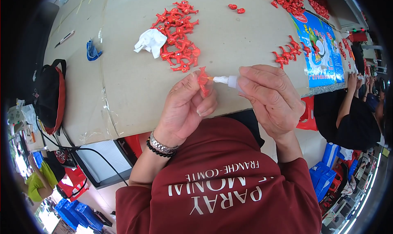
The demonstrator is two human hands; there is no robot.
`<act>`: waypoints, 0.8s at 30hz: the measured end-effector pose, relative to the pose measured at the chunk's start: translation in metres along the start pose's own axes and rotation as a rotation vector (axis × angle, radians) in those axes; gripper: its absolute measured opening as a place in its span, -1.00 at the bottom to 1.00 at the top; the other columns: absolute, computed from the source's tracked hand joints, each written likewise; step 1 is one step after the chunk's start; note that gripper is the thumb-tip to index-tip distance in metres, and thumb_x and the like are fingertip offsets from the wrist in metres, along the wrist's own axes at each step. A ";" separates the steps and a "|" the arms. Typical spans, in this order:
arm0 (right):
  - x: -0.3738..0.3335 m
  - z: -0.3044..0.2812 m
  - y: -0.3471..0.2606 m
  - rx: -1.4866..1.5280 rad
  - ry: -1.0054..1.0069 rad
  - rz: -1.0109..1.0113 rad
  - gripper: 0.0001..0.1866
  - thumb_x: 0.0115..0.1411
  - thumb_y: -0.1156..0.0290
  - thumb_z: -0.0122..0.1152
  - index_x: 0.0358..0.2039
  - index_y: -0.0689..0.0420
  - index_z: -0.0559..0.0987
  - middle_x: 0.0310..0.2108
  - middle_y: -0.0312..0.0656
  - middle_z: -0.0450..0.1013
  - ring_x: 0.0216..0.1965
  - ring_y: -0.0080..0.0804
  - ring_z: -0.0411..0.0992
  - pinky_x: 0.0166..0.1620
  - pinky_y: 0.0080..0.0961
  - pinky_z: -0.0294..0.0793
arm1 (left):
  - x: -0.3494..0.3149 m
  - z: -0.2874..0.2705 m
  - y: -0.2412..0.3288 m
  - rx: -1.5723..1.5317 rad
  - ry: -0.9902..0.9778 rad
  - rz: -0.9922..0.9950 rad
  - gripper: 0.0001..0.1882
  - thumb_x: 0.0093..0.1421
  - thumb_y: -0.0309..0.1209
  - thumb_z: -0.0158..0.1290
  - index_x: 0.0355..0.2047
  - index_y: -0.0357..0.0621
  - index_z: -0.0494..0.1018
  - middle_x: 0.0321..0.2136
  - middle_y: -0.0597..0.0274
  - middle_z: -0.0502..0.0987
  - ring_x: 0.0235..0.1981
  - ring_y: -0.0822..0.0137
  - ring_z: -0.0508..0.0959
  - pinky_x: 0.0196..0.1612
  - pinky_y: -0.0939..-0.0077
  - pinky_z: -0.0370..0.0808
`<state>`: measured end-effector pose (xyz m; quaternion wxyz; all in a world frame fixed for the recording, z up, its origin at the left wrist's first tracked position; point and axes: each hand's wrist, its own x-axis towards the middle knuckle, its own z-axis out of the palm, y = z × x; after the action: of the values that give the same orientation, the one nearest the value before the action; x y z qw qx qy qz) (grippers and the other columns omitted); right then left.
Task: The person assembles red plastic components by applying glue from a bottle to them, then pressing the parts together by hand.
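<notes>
My left hand [180, 105] pinches a small red plastic figure [203, 83] between thumb and fingers, above the near part of the table. From the other side my right hand [273, 98] grips a small white squeeze bottle [232, 81] with a narrow nozzle. The bottle lies almost level, its tip pointing left at the figure; whether the two touch I cannot tell. Beyond my left hand spreads a heap of similar red figures [180, 39]. A crumpled white tissue [150, 42] rests against the heap's left side.
Several red figures [288, 54] stand in a row at right, beside a blue printed sheet [319, 72]. Two red pieces [237, 9] lie far off, near a larger red pile [286, 0]. At left are a cutter knife [65, 38], a blue scrap [93, 50] and a black bag [50, 97].
</notes>
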<state>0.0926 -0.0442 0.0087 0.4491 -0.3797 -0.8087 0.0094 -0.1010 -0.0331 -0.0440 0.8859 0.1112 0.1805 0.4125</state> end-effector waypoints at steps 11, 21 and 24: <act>-0.001 0.000 0.003 -0.030 0.012 -0.026 -0.64 -0.30 0.70 0.23 -0.35 0.31 0.60 -0.32 -0.06 0.51 -0.36 -0.15 0.51 -0.36 -0.42 0.55 | 0.000 0.000 0.001 0.044 0.033 0.013 -0.76 0.35 -0.25 -0.13 -0.33 -0.16 0.37 -0.60 0.35 0.34 -0.65 0.48 0.24 -0.55 0.59 0.17; -0.001 0.000 0.003 -0.059 0.007 -0.042 -0.63 -0.31 0.69 0.24 -0.35 0.31 0.60 -0.33 -0.06 0.51 -0.36 -0.14 0.51 -0.37 -0.41 0.56 | -0.001 0.007 0.002 0.096 0.126 0.049 -0.75 0.37 -0.23 -0.15 -0.32 -0.14 0.36 -0.59 0.32 0.37 -0.65 0.50 0.23 -0.53 0.60 0.17; -0.002 0.000 0.003 -0.067 0.006 -0.043 -0.63 -0.31 0.69 0.24 -0.35 0.30 0.60 -0.32 -0.07 0.51 -0.36 -0.15 0.51 -0.37 -0.41 0.56 | 0.000 0.006 0.003 0.100 0.109 0.056 -0.77 0.36 -0.24 -0.13 -0.29 -0.14 0.38 -0.58 0.31 0.39 -0.65 0.51 0.23 -0.53 0.61 0.17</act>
<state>0.0953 -0.0432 0.0063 0.4385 -0.3771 -0.8153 -0.0285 -0.1004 -0.0320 -0.0373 0.8562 0.1376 0.2456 0.4333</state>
